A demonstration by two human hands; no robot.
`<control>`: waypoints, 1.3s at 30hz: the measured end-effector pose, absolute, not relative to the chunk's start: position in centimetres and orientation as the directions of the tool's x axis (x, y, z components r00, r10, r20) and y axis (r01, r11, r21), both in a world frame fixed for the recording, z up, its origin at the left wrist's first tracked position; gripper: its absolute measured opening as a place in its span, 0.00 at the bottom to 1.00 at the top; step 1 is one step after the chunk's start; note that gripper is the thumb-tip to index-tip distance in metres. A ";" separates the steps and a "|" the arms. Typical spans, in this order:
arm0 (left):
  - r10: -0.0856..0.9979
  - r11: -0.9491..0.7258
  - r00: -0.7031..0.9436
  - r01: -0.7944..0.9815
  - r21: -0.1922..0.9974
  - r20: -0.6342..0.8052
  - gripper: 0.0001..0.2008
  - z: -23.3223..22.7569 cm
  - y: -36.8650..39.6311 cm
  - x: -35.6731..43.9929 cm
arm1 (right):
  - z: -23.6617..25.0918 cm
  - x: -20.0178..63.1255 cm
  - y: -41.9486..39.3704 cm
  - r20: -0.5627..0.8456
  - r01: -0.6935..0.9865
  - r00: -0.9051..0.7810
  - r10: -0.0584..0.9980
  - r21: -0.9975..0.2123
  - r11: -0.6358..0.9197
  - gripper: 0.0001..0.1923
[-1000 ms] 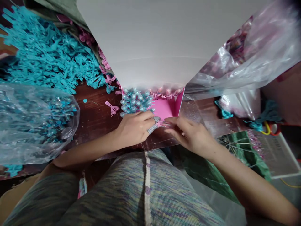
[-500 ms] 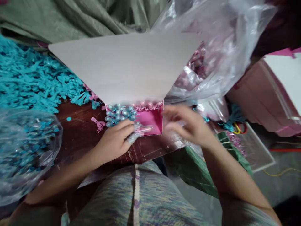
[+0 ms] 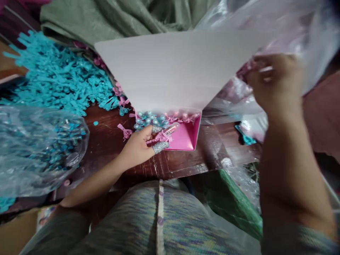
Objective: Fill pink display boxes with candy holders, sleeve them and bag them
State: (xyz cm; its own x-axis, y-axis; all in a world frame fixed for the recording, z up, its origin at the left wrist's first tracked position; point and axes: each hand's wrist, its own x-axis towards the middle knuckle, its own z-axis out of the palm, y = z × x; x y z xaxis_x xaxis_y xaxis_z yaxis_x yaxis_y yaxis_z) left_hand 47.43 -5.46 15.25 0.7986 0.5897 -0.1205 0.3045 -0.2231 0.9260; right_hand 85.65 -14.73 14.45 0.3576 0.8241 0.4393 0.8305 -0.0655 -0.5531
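Observation:
In front of me an open pink box (image 3: 183, 140) stands with its white lid (image 3: 170, 71) raised. Several blue-capped clear tubes (image 3: 148, 118) fill its left part, and pink ones (image 3: 183, 116) line the back. My left hand (image 3: 140, 147), with grey tape on its thumb and a finger, pinches a small clear tube with a pink bow-shaped cap (image 3: 170, 130) over the box. My right hand (image 3: 276, 79), blurred, reaches past the lid's right side to a clear plastic bag (image 3: 233, 90) of pink pieces. Its fingers are curled at the pink pieces; what they grip is unclear.
A heap of turquoise plastic pieces (image 3: 61, 78) lies at the left. In front of it sits a clear bag of blue pieces (image 3: 39, 148). Loose pink pieces (image 3: 124, 132) lie left of the box on the brown table (image 3: 106, 141). Green sheeting (image 3: 233, 202) hangs at the table's right front.
My right hand has moved from beside the box up and right to the bag. My left hand has lifted slightly, still with the pink-capped tube. The view has shifted left.

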 end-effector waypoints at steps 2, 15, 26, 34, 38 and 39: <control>0.584 -0.103 0.795 0.271 0.957 -0.162 0.18 15.1 -5.4 46.7 | 15.1 80.5 -18.5 0.406 0.769 0.475 0.781 -0.623 -0.145 0.17; 0.457 -0.469 0.888 0.285 0.836 -0.046 0.06 15.2 -6.9 46.9 | 13.9 66.9 -22.5 0.246 0.583 0.134 0.960 -0.803 0.124 0.08; 0.397 -0.718 0.909 0.218 0.661 0.131 0.11 14.7 -7.1 45.6 | 13.8 66.3 -23.2 0.003 0.452 0.157 0.988 -0.889 -0.069 0.15; 0.363 -0.040 0.888 0.317 0.948 -0.282 0.13 15.1 -8.0 46.9 | 14.4 69.1 -24.1 0.123 0.346 0.078 0.989 -0.934 0.089 0.46; 0.122 0.305 0.850 0.459 0.835 -0.512 0.14 15.8 -8.7 48.0 | 15.1 70.3 -24.4 0.220 0.407 -0.113 0.969 -0.880 0.247 0.57; 0.098 0.339 0.847 0.465 0.817 -0.523 0.14 15.8 -9.0 48.2 | 15.1 70.4 -24.4 0.219 0.436 -0.137 0.966 -0.862 0.257 0.57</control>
State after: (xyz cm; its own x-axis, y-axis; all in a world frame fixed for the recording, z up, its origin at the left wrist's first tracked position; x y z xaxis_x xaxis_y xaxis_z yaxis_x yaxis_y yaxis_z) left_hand 48.17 -8.95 15.79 0.8469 0.0976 -0.5227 0.4654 0.3394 0.8174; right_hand 70.41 -24.37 15.10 -0.1366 0.9662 0.2188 0.4363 0.2570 -0.8623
